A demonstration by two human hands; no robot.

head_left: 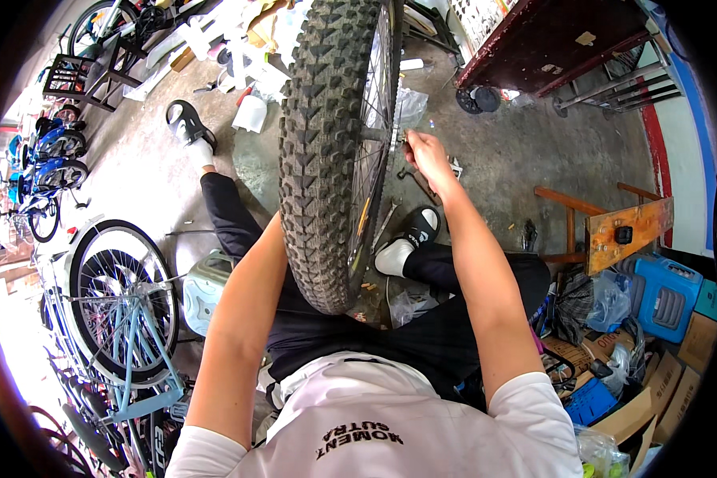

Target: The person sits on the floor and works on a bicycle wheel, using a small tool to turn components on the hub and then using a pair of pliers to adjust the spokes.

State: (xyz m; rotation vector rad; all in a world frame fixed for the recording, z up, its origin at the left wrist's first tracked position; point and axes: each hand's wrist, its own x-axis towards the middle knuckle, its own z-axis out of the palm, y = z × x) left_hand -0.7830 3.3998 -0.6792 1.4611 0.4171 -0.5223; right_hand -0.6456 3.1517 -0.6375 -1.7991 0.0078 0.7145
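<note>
A bicycle wheel (319,151) with a knobby, dusty tyre stands upright between my legs, its spokes and hub (372,135) showing on the right side. My right hand (428,159) is beside the hub at the axle end, thumb and fingers pinched together. What they grip is too small to make out. On the other side, my left forearm (247,319) reaches up behind the tyre, which hides that hand and its fingers. A wrench-like tool (388,221) and a hammer-like tool (419,183) lie on the floor below my right hand.
A light blue bicycle (131,334) and small bikes (52,163) line the left. A wooden stool (629,233), a blue plastic case (665,299) and cardboard (681,402) are at right. A dark red table (554,44) stands far right; litter and a white container (250,114) lie ahead.
</note>
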